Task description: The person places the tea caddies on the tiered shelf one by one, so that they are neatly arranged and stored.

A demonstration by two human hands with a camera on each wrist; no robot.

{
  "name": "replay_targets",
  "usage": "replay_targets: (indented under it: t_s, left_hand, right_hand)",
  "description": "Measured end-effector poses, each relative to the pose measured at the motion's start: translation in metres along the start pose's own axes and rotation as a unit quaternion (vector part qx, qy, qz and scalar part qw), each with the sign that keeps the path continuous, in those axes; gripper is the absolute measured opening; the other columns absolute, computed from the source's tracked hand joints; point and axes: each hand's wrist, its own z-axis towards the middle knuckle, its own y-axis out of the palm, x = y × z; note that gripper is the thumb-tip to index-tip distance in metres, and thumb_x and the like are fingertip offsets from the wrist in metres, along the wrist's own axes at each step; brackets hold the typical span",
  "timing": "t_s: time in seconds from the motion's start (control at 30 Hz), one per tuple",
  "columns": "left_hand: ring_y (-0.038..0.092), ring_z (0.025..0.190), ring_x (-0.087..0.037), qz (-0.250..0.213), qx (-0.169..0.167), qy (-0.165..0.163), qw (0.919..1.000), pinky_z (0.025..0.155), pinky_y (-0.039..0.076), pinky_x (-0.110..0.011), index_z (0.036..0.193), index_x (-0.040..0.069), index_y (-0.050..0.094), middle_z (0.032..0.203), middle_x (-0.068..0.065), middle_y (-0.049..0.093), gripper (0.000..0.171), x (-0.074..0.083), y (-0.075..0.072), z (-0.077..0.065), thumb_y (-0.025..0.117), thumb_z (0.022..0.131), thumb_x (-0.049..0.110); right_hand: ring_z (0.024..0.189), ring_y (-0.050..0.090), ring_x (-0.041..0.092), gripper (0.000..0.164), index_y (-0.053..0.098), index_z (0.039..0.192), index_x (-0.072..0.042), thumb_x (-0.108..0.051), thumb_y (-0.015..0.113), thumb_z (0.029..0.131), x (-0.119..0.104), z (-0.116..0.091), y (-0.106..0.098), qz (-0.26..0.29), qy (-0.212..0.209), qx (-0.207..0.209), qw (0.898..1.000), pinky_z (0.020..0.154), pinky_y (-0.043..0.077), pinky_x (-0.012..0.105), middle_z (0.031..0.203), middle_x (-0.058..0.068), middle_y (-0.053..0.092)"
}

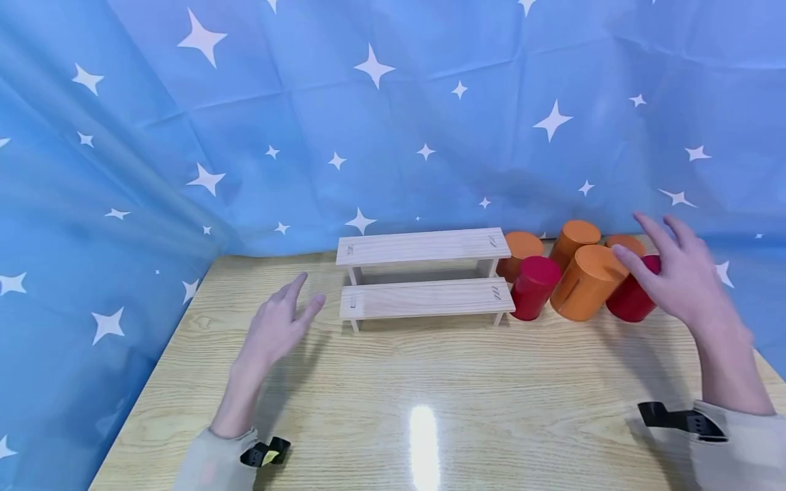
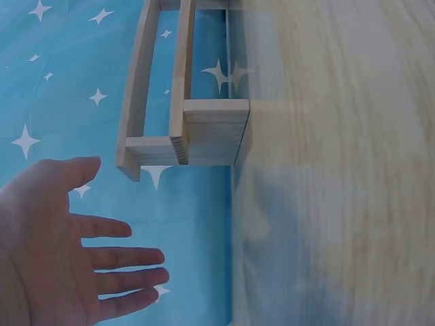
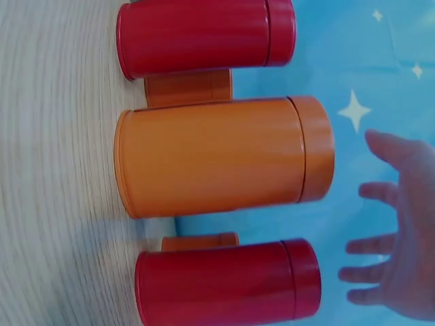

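Note:
My left hand (image 1: 278, 329) hovers over the table to the left of a two-tier wooden shelf (image 1: 426, 300), fingers spread, holding nothing. In the left wrist view its fingers (image 2: 126, 258) are straight and apart from the shelf's end. My right hand (image 1: 688, 276) is raised by a group of lidded canisters, fingers extended with nothing in them. The nearest ones are a large orange canister (image 3: 211, 159) and a red canister (image 3: 224, 284). Another red canister (image 1: 534, 290) stands close to the shelf's right end. Behind these, smaller orange canisters (image 1: 574, 242) are partly hidden.
A light wood-grain table (image 1: 368, 402) carries everything, with a bright light reflection near its front. Blue cloth with white stars (image 1: 399, 136) hangs behind the table and along its left side. Dark straps (image 1: 681, 421) sit at both wrists.

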Motion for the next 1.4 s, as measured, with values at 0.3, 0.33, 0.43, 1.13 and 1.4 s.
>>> replay_targets:
  t_s: [0.3,0.33,0.43,1.13,1.4]
  left_hand:
    - [0.056,0.121,-0.045,-0.061,-0.023,-0.027,0.9975,0.098,0.047,-0.063,0.157,0.004,0.030,0.139,-0.024,0.054,0.074,0.004,0.008,0.006,0.042,0.105,0.055]
    - [0.057,0.121,-0.043,-0.069,-0.025,-0.029,0.9969,0.098,0.048,-0.061,0.156,0.003,0.031,0.138,-0.024,0.055,0.074,0.004,0.010,0.007,0.042,0.105,0.055]
    - [0.057,0.120,-0.039,-0.093,-0.032,-0.033,0.9946,0.099,0.048,-0.058,0.155,0.002,0.032,0.133,-0.022,0.058,0.075,0.003,0.013,0.010,0.042,0.105,0.057]
    - [0.063,0.110,-0.033,-0.221,-0.099,-0.064,0.9681,0.091,0.056,-0.047,0.155,-0.002,0.028,0.128,-0.020,0.060,0.072,0.006,0.035,0.022,0.058,0.103,0.038]
    - [0.067,0.095,-0.030,-0.271,-0.105,-0.059,0.9551,0.084,0.059,-0.044,0.154,-0.002,0.032,0.122,-0.021,0.060,0.066,0.006,0.040,0.027,0.058,0.103,0.032]
  right_hand:
    - [0.145,0.006,0.057,0.074,0.017,0.162,-0.010,-0.040,0.053,0.104,0.010,-0.006,-0.005,-0.002,0.045,0.012,0.999,0.107,0.012,0.081,0.161,0.033,0.007]
    - [0.146,0.006,0.056,0.075,0.017,0.162,-0.010,-0.040,0.053,0.103,0.012,-0.007,-0.005,-0.003,0.050,0.013,0.999,0.107,0.013,0.081,0.161,0.033,0.007]
    - [0.146,0.006,0.055,0.077,0.014,0.162,-0.011,-0.041,0.053,0.103,0.019,-0.008,-0.005,0.000,0.062,0.011,0.998,0.107,0.013,0.081,0.162,0.032,0.006]
    - [0.126,0.030,0.069,0.101,-0.005,0.161,-0.007,-0.036,0.068,0.097,0.058,-0.018,-0.002,0.095,0.139,-0.065,0.984,0.068,0.060,0.043,0.154,0.042,0.016]
    - [0.115,0.042,0.051,0.098,0.002,0.162,-0.006,-0.029,0.071,0.096,0.071,-0.024,-0.004,0.106,0.118,-0.093,0.983,0.059,0.047,0.014,0.146,0.041,0.028]
